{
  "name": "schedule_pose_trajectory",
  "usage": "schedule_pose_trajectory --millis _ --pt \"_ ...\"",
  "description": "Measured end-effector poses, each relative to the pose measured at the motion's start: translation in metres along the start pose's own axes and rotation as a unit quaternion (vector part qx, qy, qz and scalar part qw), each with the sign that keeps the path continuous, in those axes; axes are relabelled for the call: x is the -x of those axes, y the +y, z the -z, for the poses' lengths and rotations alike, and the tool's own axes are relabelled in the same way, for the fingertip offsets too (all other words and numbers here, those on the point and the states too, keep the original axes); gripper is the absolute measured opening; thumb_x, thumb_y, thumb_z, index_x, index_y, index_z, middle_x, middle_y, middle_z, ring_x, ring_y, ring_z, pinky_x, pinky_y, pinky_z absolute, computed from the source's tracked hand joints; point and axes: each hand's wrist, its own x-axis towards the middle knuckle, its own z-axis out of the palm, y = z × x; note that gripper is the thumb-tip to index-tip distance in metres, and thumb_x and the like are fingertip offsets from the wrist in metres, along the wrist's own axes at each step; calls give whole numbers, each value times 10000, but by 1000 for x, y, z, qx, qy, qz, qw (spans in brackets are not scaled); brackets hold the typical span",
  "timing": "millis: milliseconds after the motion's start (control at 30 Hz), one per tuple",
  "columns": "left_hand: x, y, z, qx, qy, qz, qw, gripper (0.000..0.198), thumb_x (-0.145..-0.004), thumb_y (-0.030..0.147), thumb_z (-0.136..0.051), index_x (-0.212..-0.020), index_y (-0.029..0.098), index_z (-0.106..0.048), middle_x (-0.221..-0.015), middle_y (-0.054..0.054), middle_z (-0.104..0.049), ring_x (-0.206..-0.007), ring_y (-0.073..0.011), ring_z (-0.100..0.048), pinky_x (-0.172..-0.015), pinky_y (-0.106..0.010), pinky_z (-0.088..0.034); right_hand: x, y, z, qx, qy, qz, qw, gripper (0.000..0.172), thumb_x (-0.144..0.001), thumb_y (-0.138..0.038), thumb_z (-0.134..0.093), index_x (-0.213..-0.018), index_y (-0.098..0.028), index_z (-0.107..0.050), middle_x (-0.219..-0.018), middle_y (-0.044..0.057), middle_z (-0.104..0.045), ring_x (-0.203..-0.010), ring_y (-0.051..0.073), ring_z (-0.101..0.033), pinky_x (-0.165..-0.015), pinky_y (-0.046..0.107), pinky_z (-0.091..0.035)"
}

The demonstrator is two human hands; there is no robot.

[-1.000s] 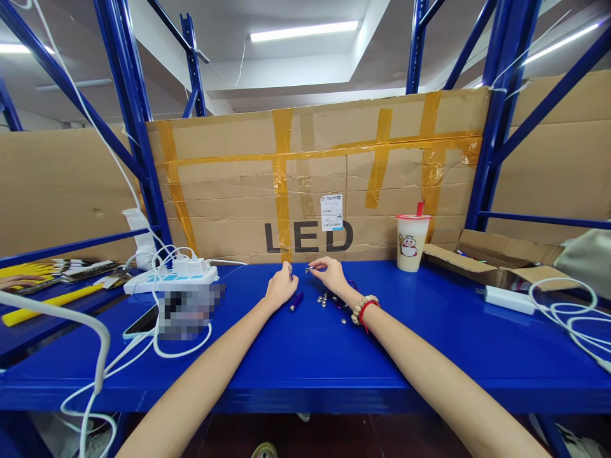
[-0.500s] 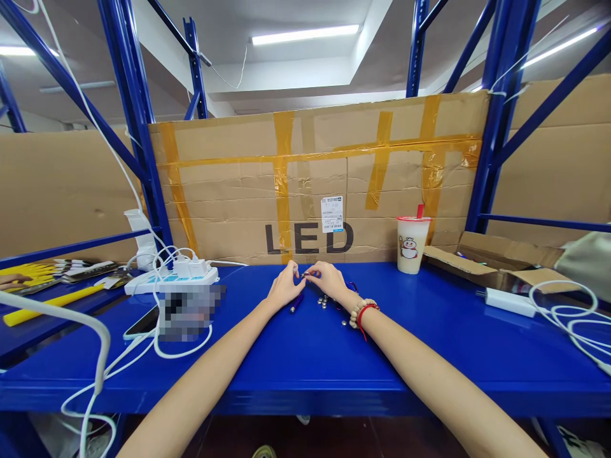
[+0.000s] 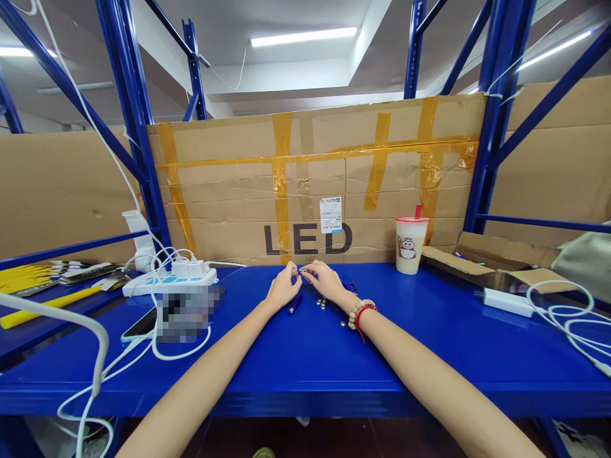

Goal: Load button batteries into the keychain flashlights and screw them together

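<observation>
Cardboard panel point(image 3: 229, 203): "LED" | label point(image 3: 331, 211): illegible | hands point(image 3: 327, 283) near metal pieces point(image 3: 321, 303)

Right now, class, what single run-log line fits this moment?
left hand, right hand: close together, grip contents unclear | slim dark purple cylinder: on glossy blue tabletop, near left hand | small silvery metal pieces: near right hand

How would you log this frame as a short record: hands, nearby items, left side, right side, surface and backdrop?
Left hand: fingers curled, contents too small to tell
Right hand: fingertips close to the left hand's; beaded bracelet on wrist
By left hand: dark purple pen-like cylinder
By right hand: small silvery pieces
Left side: white power strip, phone
Right side: snowman-printed cup, open cardboard box, white power adapter
Surface: blue tabletop
Backdrop: taped cardboard panel printed LED
</observation>
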Motion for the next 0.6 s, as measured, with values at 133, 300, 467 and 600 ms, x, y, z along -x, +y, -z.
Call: schedule_pose_trajectory --millis 133,300,467,600 --pt "0 -1 -1 5 0 17 1000 169 -869 264 -491 -969 128 -498 -768 -3 -535 -646 -112 -503 -622 -266 -419 -3 5 -3 -34 24 -16 999 191 -891 -275 -498 -912 -128 -620 -900 45 -608 -839 142 -564 -765 319 -448" --pt "1 -1 -2 18 5 39 999 189 -874 289 -481 -980 133 -499 -788 -9 -540 -650 -115 -499 -619 -267 -411 -7 10 -6 -78 30 -38 996 252 -911 -325 -468 -869 -126 -617 -822 28 -637 -768 125 -598 -758 322 -477" --pt "0 -2 -1 50 16 47 998 184 -873 300 -482 -950 134 -506 -763 -3 -540 -621 -109 -485 -611 -263 -402 -7 11 -7 -95 15 -48 994 261 -915 -321 -464 -863 -110 -610 -786 20 -636 -726 116 -608 -708 298 -497" --pt "-2 -5 -3 91 35 45 994 173 -875 303 -481 -923 138 -501 -779 -4 -559 -610 -102 -488 -618 -261 -407 -4 10 -1 -68 5 -44 997 207 -888 -299 -514 -880 -120 -618 -826 27 -638 -772 127 -604 -746 321 -491"
